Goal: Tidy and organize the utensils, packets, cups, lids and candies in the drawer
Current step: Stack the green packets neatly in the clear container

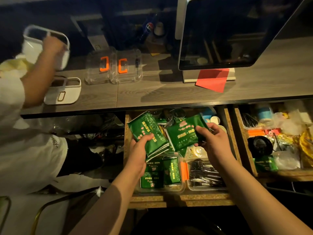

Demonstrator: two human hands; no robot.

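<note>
The left hand [141, 146] grips a stack of green packets [149, 133] above the drawer [179, 199]; the right hand [211, 138] pinches another green packet [183, 134] beside it. Below them, a clear tray [160, 173] already holds packets and its neighbour [205, 175] dark utensils. The drawer's back, with cups [210, 116] and lids, looks unsorted, so I judge the tidying roughly midway.

Green packets [147, 133] in left grip: glossy foil. Below grip, clear plastic tray [181, 187]. Drawer edge [179, 199]: rough chipboard. Table [152, 94]: matt woodgrain.
</note>
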